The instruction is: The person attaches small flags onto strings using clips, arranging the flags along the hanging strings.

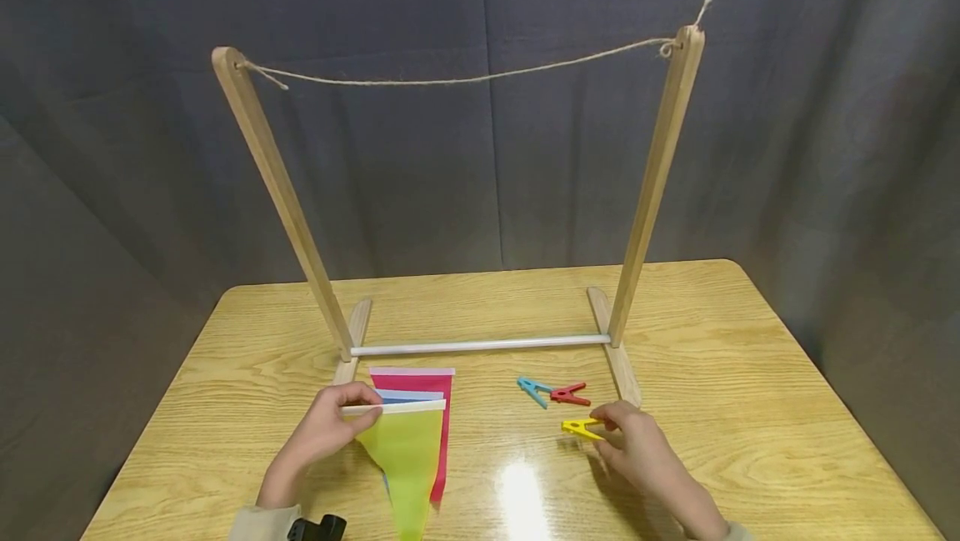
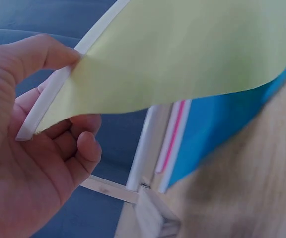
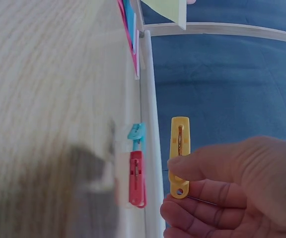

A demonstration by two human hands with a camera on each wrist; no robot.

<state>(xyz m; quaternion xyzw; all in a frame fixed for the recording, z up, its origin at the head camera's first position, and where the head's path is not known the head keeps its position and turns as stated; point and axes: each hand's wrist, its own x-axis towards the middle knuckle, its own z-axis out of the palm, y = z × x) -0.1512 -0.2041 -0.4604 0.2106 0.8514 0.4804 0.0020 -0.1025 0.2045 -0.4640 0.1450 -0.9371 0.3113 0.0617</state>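
Note:
My left hand [image 1: 327, 424] pinches a yellow pennant [image 1: 408, 441] by its white top band, between thumb and fingers. In the left wrist view the yellow cloth [image 2: 148, 59] hangs raised over a blue pennant [image 2: 207, 129]. Beneath lie the blue one and a red pennant [image 1: 444, 458] with a pale band. A yellow clothespin [image 1: 579, 428] is pinched by its handle end in my right hand [image 1: 636, 445], held above the table. Just beyond it lie a blue clothespin [image 1: 533, 389] and a red clothespin [image 1: 570, 394], close together.
A wooden frame stands at the back, with a left post [image 1: 285, 199], a right post [image 1: 657, 191] and a white rod [image 1: 480, 346] low between them. Twine [image 1: 450, 82] sags slightly between the post tops. Behind the table [image 1: 712, 374] hangs a dark curtain [image 1: 420, 174].

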